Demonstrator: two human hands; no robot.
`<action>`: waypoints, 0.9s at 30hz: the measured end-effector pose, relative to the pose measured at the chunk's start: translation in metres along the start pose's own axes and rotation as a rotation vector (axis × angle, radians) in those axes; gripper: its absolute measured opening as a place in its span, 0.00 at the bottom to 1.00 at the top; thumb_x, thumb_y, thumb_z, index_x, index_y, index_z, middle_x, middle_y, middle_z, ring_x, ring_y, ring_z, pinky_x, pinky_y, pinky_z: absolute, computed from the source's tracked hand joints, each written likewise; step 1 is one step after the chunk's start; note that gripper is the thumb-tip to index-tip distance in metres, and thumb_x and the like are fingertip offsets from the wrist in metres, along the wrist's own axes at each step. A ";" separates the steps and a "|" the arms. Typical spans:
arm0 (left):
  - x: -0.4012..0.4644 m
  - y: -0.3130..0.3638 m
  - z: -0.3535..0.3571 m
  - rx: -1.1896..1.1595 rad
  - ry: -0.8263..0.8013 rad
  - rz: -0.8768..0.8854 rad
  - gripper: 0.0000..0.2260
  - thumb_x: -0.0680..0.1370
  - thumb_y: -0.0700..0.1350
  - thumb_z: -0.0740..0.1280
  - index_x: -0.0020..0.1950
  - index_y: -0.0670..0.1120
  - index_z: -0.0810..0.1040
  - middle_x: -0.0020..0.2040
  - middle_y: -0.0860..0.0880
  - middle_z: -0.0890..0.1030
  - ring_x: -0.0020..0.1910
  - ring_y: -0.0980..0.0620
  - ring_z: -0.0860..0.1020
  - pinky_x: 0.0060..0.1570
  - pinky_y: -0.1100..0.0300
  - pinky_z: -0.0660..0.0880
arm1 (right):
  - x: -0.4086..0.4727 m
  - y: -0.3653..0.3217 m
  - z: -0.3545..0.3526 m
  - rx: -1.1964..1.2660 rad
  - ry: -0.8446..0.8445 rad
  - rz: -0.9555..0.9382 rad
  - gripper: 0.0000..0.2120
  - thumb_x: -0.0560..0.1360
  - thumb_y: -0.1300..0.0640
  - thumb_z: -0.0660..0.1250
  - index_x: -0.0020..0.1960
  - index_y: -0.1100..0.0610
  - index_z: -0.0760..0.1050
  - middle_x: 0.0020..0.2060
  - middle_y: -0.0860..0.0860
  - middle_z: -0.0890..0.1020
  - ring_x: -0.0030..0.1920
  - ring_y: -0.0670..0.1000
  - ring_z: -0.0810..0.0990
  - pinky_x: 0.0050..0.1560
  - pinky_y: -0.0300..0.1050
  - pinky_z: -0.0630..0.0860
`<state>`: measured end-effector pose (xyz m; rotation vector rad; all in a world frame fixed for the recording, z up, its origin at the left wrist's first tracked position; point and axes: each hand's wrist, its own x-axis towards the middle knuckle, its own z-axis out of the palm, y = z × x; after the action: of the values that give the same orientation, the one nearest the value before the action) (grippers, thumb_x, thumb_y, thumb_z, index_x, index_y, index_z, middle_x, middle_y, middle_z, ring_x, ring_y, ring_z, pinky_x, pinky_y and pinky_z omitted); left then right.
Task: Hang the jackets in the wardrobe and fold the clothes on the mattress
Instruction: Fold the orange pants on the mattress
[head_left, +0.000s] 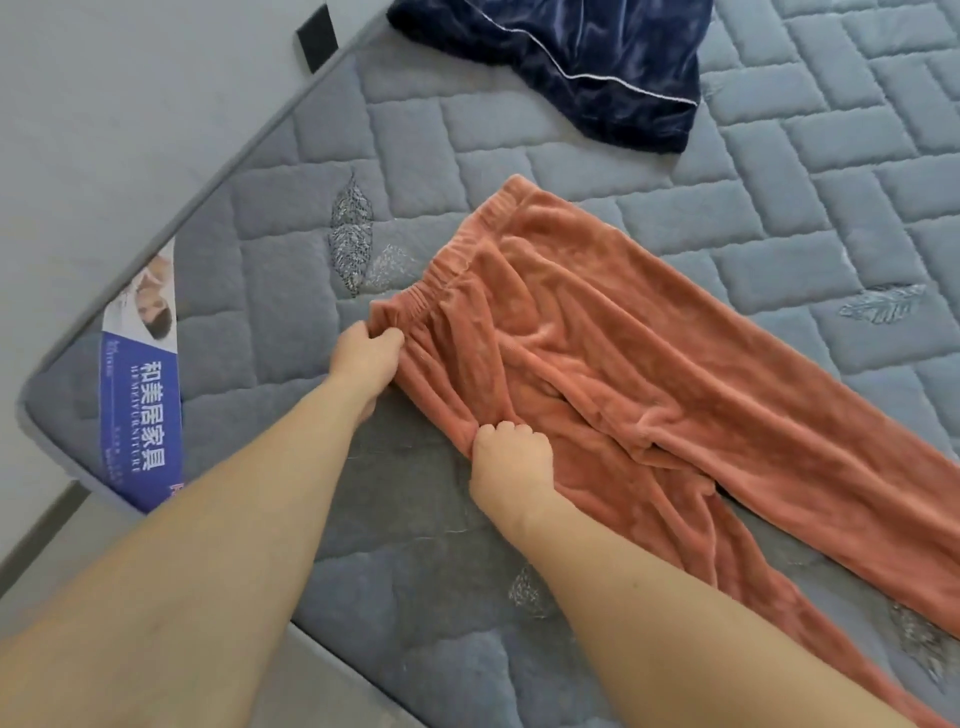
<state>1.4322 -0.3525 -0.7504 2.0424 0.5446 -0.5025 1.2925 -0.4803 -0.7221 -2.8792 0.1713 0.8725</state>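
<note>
Orange fleece trousers lay spread flat on the quilted grey mattress, legs running off to the right. The left hand pinched the near corner of the elastic waistband, fingers curled on the cloth; the right hand gripped the near side seam lower down, probably to fold one leg over the other. Navy velvet clothing waited apart, unfolded.

Soft, even daylight fills the frame, bright and without glare. Shadows are faint. Wide-angle distortion bends the edges, and fine detail looks slightly smeared.
</note>
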 end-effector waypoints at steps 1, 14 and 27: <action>-0.003 0.008 -0.010 -0.048 0.041 0.043 0.08 0.74 0.46 0.64 0.47 0.44 0.79 0.47 0.42 0.82 0.48 0.42 0.80 0.46 0.53 0.78 | 0.002 -0.006 -0.011 0.104 -0.057 0.003 0.11 0.75 0.56 0.63 0.56 0.57 0.74 0.54 0.55 0.79 0.53 0.59 0.79 0.45 0.47 0.70; -0.034 -0.002 -0.024 0.693 0.180 0.280 0.29 0.70 0.50 0.70 0.68 0.43 0.66 0.67 0.38 0.69 0.67 0.36 0.67 0.66 0.43 0.64 | 0.013 0.047 -0.039 0.487 0.050 0.280 0.13 0.77 0.51 0.57 0.50 0.58 0.76 0.53 0.58 0.80 0.56 0.61 0.78 0.54 0.50 0.73; 0.054 0.098 0.110 0.629 -0.024 0.368 0.19 0.79 0.53 0.64 0.62 0.41 0.68 0.64 0.37 0.75 0.65 0.35 0.72 0.61 0.46 0.69 | 0.130 0.219 -0.058 0.285 0.189 0.679 0.33 0.70 0.46 0.68 0.71 0.53 0.64 0.71 0.58 0.62 0.73 0.60 0.59 0.74 0.56 0.54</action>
<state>1.5160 -0.4840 -0.7662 2.6512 -0.0296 -0.5133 1.3997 -0.7148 -0.7668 -2.6275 1.2329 0.5761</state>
